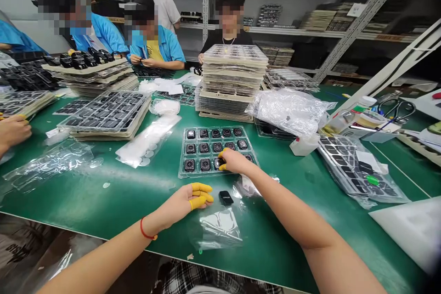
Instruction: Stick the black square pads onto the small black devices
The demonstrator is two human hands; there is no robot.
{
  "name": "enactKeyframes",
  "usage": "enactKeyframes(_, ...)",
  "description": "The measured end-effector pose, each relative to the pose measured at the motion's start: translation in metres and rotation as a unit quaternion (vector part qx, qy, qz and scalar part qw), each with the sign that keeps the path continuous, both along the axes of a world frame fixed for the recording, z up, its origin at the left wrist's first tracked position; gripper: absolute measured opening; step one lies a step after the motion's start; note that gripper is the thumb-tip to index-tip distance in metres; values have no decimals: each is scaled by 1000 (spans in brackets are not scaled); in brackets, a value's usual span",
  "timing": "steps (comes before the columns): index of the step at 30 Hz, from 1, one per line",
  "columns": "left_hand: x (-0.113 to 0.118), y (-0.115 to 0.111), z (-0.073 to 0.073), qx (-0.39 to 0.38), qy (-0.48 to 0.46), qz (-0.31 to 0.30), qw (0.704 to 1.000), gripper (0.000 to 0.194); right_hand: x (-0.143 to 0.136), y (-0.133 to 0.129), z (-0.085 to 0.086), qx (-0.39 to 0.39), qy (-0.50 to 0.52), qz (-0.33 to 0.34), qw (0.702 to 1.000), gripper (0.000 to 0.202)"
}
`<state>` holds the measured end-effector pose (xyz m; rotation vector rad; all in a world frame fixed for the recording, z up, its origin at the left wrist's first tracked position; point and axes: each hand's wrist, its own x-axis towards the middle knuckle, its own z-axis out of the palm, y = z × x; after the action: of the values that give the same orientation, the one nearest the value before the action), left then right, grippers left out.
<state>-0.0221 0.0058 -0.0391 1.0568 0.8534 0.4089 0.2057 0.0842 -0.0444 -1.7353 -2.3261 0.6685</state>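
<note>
A clear plastic tray (184, 169) holds rows of black, rounded-square watch-like modules (205, 164). My right hand (232, 161), with yellow finger cots, reaches over its front row. Its fingertips pinch one of the watch modules (217, 163), which still sits in its pocket. Nearer to me, my left hand (188, 200) lies palm-side over the table, its yellow-cotted fingers stretched out and holding nothing. Just right of those fingers is a loose black square piece (226, 197) with small pale print. A clear plastic bag (222, 227) lies flat in front of it.
Behind the tray rises a tall stack of trays (234, 82). More filled trays (106, 112) and a bag of white discs (148, 142) are at left. Bubble wrap (289, 110), a small white bottle (305, 144) and a bagged tray (358, 170) stand right. Co-workers sit across the green table (138, 211).
</note>
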Motion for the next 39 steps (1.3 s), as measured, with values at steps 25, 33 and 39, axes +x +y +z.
enactKeyframes(25,34,20,-23,134,-45,-81,987,80,-24,-89,8,6,219,-31,975,24)
enactKeyframes(33,30,23,-20,76,-55,-77,993,49,32,-90,7,139,68,-97,983,19)
enactKeyframes(39,28,21,-8,76,-37,-92,992,46,82,-91,-21,154,-187,-270,932,24)
